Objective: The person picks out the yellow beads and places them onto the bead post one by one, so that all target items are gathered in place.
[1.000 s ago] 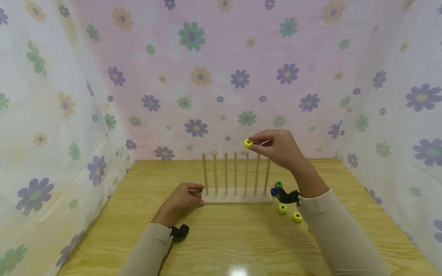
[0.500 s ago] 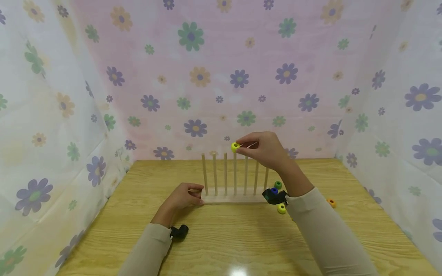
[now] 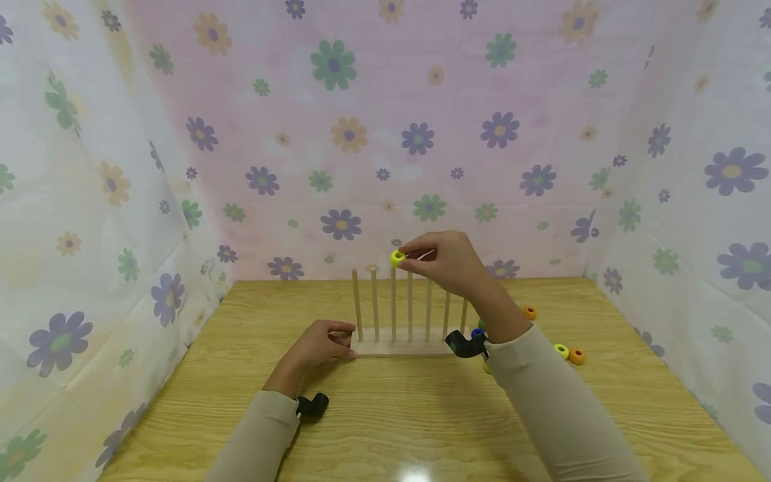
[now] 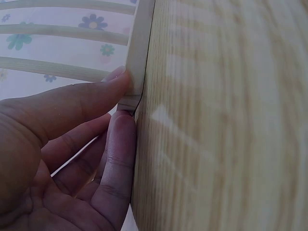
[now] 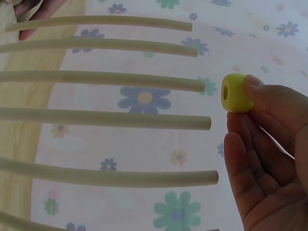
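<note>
A wooden peg rack stands on the table, with a row of several thin upright pegs on its long base. Between right thumb and fingertips I pinch a yellow bead with a hole through it. My right hand holds this bead over the top of the third peg from the left. In the right wrist view the yellow bead is apart from the peg tips, its hole facing them. My left hand grips the left end of the base; the left wrist view shows the thumb against the wood.
Right of the rack lie two orange beads, a yellow bead and a blue bead. The right arm partly hides a green bead and another yellow one. Floral cloth walls surround the wooden table behind and at both sides.
My right hand has moved left with the yellow bead, from above the fifth peg past the fourth to the third. Its arm uncovers beads at the right. The left hand keeps its place.
</note>
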`<state>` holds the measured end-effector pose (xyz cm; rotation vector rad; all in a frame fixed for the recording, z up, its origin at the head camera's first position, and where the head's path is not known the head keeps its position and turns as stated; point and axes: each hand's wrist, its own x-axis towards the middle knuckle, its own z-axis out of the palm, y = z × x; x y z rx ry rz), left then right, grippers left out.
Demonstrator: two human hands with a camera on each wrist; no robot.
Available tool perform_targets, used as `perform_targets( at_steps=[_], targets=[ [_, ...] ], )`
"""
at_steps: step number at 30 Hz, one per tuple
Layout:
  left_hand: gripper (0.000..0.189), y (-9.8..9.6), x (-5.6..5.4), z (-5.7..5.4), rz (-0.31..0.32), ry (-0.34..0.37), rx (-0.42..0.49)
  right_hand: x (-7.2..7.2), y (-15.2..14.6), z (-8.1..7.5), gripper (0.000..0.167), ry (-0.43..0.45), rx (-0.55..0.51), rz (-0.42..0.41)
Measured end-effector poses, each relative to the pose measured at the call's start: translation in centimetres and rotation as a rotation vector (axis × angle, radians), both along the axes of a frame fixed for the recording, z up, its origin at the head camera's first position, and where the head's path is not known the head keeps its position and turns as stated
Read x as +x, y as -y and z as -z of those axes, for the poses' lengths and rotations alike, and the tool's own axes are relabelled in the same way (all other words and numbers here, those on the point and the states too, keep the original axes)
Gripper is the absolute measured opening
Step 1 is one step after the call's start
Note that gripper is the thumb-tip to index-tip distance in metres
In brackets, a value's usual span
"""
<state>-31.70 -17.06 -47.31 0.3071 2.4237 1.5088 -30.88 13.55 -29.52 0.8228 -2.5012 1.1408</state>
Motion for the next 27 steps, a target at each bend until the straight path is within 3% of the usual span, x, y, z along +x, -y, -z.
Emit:
perform_targets(
  at_steps=[14,27],
  targets=[
    [0.058,0.0,0.1,-0.2,-0.001,-0.011,-0.022,-0.1,2.1,-0.2,0.024,0.003,0.009,-0.009],
    [0.056,0.0,0.0,-0.2,-0.007,-0.034,-0.050,-0.4,4.1,0.6,0.019,0.006,-0.008,-0.034]
  ],
)
